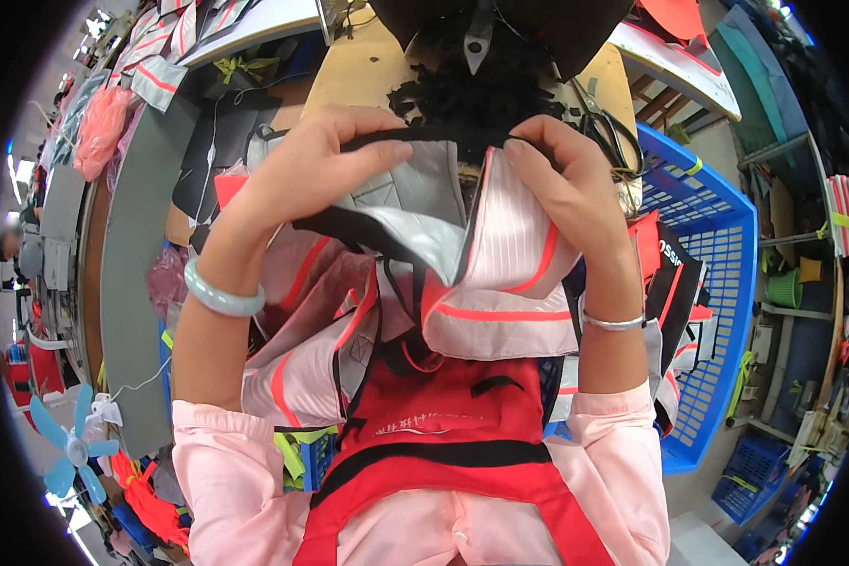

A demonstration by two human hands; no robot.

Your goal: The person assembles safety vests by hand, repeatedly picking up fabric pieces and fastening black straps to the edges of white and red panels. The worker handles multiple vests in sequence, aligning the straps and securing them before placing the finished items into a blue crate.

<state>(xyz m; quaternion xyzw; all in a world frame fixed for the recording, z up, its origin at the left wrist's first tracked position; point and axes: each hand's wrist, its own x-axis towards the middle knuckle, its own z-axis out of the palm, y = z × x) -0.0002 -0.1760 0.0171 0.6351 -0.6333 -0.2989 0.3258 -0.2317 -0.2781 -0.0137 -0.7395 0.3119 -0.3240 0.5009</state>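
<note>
— Both your hands are pinched shut on that black-edged fabric piece [443,203]: your left hand [316,165] grips its black trim, your right hand [561,184] clamps the pink striped side.

— And where's it sitting?

— Held up right in front of you, above the red apron [443,424], just short of the sewing machine [500,28]. Blue crate [717,245] off to your right.

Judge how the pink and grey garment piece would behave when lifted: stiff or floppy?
Probably floppy: the garment piece folds and sags between the left hand and right hand. Likely light, since fingertips alone pinch its black trim.
</note>
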